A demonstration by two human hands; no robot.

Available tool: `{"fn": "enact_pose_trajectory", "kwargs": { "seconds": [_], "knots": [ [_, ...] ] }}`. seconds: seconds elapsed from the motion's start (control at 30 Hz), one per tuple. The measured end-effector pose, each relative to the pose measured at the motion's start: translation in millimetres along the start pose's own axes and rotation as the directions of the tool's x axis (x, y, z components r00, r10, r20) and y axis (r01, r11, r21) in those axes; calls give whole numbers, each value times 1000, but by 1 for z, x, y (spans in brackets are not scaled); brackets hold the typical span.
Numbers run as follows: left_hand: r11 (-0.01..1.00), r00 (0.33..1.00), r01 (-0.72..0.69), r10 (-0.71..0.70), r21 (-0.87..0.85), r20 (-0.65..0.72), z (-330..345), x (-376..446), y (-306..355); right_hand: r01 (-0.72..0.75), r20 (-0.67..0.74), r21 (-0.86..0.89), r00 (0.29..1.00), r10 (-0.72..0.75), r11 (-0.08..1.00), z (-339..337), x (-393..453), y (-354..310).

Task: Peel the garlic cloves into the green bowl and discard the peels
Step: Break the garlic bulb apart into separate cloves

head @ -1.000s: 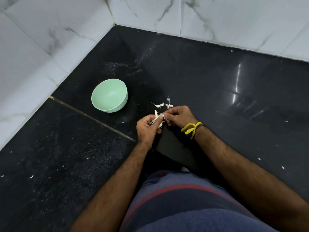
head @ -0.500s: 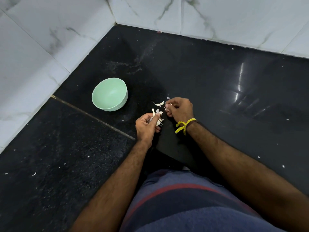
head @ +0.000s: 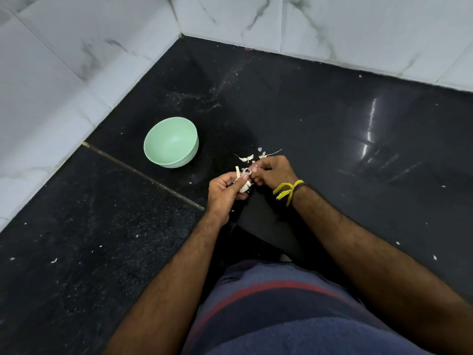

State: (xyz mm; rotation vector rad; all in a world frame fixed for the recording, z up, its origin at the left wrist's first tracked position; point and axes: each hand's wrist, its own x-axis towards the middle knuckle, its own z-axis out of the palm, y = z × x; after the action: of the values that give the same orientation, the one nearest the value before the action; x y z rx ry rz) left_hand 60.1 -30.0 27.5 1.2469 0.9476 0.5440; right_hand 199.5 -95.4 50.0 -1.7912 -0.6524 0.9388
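Fingers [head: 245,178] of the left hand [head: 224,192] are holding white garlic cloves [head: 244,187] at frame centre; the right hand [head: 275,171] is pinching peel. Loose peels [head: 249,158] are lying above. Left of them, the green bowl [head: 171,142] is standing on the black table [head: 332,119].

A home kitchen corner, seemingly: a polished black stone counter [head: 320,103] is meeting white marble-look wall tiles [head: 76,60], with garlic peels [head: 249,158] lying about.

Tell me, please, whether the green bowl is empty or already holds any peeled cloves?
Empty. The green bowl stands upright on the black floor, and its smooth inside shows no cloves or peels.
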Motion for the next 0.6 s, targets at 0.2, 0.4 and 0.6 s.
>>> {"fn": "enact_pose_trajectory", "kwargs": {
  "seconds": [0.2,0.4,0.6],
  "knots": [
    [985,997,55,-63,-161,-50,-5,2,-3,87,-162,-412,973,-167,907,-3,1,-11],
    [973,998,45,-52,-226,-26,-9,2,-2,104,-72,-284,989,-129,953,9,-7,-4],
    [984,998,6,-16,-176,-54,-6,-2,0,44,52,-91,998,-39,995,15,-8,9]
  ]
}}
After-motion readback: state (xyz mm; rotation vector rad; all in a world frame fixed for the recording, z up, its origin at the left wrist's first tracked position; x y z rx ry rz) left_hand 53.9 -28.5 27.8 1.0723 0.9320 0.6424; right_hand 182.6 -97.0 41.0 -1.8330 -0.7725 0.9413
